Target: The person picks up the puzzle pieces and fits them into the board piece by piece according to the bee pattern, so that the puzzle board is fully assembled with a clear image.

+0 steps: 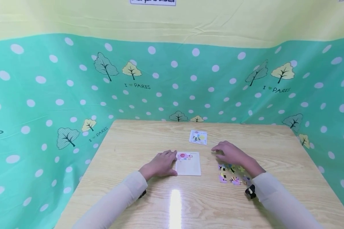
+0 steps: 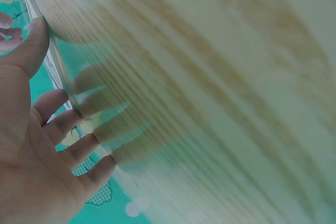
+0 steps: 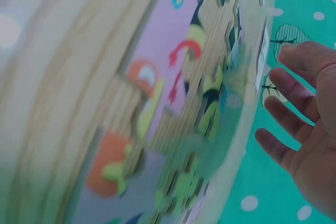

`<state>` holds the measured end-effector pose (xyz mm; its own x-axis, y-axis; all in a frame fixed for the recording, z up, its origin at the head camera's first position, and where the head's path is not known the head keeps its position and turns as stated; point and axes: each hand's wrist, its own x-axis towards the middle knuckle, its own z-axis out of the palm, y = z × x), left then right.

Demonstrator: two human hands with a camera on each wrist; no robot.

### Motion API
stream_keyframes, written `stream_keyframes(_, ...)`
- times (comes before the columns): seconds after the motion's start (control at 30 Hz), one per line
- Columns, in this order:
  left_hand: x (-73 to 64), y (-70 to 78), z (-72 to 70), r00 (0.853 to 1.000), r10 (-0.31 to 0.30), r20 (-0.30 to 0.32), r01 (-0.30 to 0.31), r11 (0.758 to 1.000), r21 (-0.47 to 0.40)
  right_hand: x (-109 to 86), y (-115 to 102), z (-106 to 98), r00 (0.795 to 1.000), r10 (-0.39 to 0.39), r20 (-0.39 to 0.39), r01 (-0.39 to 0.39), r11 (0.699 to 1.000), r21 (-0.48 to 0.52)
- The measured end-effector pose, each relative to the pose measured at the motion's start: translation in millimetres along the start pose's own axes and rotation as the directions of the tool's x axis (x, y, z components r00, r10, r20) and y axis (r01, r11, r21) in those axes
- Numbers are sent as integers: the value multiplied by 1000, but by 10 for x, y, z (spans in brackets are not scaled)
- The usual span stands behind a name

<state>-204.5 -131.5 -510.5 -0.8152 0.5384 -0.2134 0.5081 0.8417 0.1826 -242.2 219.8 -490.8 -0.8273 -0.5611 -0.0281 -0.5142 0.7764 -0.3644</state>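
A white square puzzle tray [image 1: 189,168] lies mid-table, with a pink joined puzzle section [image 1: 184,156] along its top left. My left hand [image 1: 161,163] rests at the tray's left side, thumb and fingertips against its edge; the left wrist view shows the fingers spread [image 2: 63,124] on the tabletop. To the right, my right hand [image 1: 232,154] hovers just beyond several loose puzzle pieces [image 1: 235,180], fingers loosely bent and nothing between them. Pink, orange and green pieces [image 3: 163,51] lie apart in the right wrist view; the right forearm hides some of them from above.
A small picture card [image 1: 198,137] lies behind the tray. The wooden table [image 1: 143,136] ends at a green dotted curtain [image 1: 160,82] at the back and sides. Dark wrist devices, one a black wrist camera [image 1: 250,191], sit under both sleeves.
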Motion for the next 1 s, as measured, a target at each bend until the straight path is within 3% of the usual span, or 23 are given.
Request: stream_keyframes(1.0, -20, 16, 52, 1000, -13, -5, 13, 1000, -1, -511, 498, -187, 997, 64, -38, -64, 998, 0)
